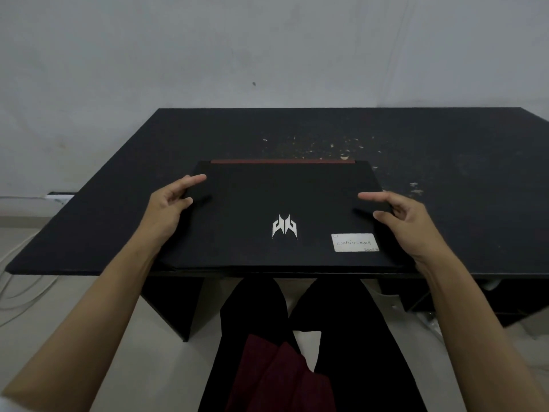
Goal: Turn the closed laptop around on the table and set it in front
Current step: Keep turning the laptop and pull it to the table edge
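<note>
A closed black laptop (282,203) lies flat at the near edge of the black table (445,173). Its lid shows a silver logo and a white handwritten label near the right front corner; a red hinge strip runs along the far edge. My left hand (172,200) is at the laptop's left side, fingers spread, index finger stretched over the lid. My right hand (404,218) is at the right side, fingers likewise apart, index finger over the lid. Whether the fingertips touch the lid I cannot tell. Neither hand grips anything.
Pale flecks and scuffs mark the table top behind and to the right of the laptop. A grey wall (267,55) stands right behind the table. White cables (17,292) lie on the floor at the left. My legs are under the table's front edge.
</note>
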